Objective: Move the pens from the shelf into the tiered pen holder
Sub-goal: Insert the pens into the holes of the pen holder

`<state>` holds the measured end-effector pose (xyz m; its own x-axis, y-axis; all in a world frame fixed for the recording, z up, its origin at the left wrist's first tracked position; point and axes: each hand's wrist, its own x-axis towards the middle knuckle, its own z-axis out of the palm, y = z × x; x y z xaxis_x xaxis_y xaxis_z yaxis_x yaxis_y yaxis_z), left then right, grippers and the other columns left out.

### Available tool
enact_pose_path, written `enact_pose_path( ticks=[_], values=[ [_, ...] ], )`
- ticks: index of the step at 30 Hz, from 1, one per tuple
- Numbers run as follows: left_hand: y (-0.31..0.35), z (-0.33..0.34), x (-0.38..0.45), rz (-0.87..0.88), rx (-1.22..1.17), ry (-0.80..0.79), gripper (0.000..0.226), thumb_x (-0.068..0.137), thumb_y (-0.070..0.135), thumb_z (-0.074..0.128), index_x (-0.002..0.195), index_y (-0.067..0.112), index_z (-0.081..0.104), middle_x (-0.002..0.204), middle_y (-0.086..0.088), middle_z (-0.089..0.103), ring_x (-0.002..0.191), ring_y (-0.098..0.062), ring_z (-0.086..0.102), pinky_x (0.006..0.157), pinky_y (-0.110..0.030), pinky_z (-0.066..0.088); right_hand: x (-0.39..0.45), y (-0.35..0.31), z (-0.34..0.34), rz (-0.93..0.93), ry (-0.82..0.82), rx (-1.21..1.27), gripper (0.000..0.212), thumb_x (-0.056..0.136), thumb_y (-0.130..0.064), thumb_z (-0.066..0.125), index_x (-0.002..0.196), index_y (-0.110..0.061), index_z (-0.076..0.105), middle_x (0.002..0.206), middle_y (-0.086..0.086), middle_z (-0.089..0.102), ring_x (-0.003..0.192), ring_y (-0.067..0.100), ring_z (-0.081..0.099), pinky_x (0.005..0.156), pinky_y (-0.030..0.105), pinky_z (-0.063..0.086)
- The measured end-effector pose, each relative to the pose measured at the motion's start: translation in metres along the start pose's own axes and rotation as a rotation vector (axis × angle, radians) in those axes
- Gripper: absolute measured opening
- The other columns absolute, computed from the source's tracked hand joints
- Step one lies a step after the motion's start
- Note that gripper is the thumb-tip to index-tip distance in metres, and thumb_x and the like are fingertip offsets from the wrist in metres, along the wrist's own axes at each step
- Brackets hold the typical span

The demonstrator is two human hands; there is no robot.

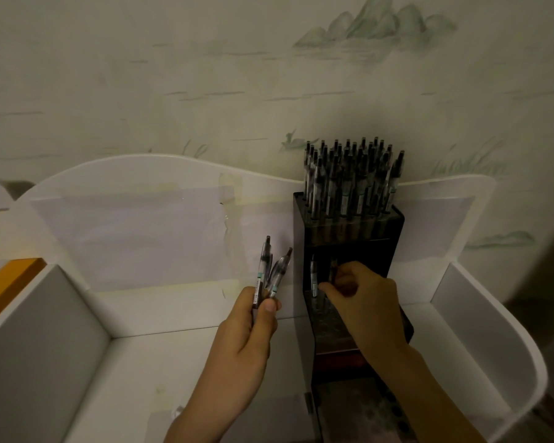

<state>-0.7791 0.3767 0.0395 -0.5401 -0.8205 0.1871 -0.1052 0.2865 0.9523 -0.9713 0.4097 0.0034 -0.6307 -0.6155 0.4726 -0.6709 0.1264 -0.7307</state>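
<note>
A black tiered pen holder (pixel 384 228) stands on the white shelf (pixel 173 314), right of centre. Its top tier is packed with several upright clear pens (pixel 349 174). My left hand (pixel 247 334) grips two clear pens (pixel 271 276) that point up, just left of the holder. My right hand (pixel 362 302) reaches into the middle tier and pinches a dark pen (pixel 333 271) upright there. One more pen (pixel 314 276) stands in that tier to the left of my fingers. The lower tier is partly hidden by my right hand and forearm.
The shelf has a wavy white back panel (pixel 141 174) and grey side dividers at left (pixel 45 330) and right (pixel 480 321). An orange edge (pixel 10 279) shows at far left. A patterned wall rises behind.
</note>
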Motion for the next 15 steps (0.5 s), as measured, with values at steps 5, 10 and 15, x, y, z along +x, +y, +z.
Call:
enact_pose_path(
  ticks=[5, 10, 15],
  values=[
    [-0.002, 0.002, 0.0, -0.019, -0.006, -0.016, 0.025, 0.096, 0.041, 0.04, 0.097, 0.022, 0.057, 0.062, 0.003, 0.041, 0.048, -0.006, 0.034, 0.046, -0.018, 0.03, -0.004, -0.001, -0.006, 0.013, -0.034, -0.042, 0.036, 0.072, -0.026, 0.085, 0.101, -0.015, 0.067, 0.083, -0.004, 0.071, 0.074, 0.006, 0.06, 0.072, 0.017, 0.047],
    [-0.003, 0.004, 0.0, -0.038, -0.032, -0.036, 0.019, 0.1, 0.032, 0.04, 0.1, 0.026, 0.058, 0.062, 0.003, 0.042, 0.049, -0.008, 0.034, 0.046, -0.02, 0.03, -0.016, -0.01, -0.024, -0.009, 0.018, 0.027, 0.03, 0.075, -0.022, 0.083, 0.101, -0.02, 0.067, 0.079, -0.011, 0.07, 0.07, -0.004, 0.061, 0.068, 0.001, 0.045],
    [-0.003, 0.008, 0.002, -0.026, -0.051, -0.082, 0.019, 0.099, 0.035, 0.041, 0.099, 0.034, 0.06, 0.061, 0.002, 0.04, 0.05, -0.008, 0.035, 0.047, -0.021, 0.032, -0.018, -0.033, -0.03, 0.038, -0.149, 0.259, 0.012, 0.085, -0.027, 0.072, 0.095, -0.022, 0.075, 0.082, -0.015, 0.072, 0.08, -0.001, 0.066, 0.072, 0.009, 0.051]
  ],
)
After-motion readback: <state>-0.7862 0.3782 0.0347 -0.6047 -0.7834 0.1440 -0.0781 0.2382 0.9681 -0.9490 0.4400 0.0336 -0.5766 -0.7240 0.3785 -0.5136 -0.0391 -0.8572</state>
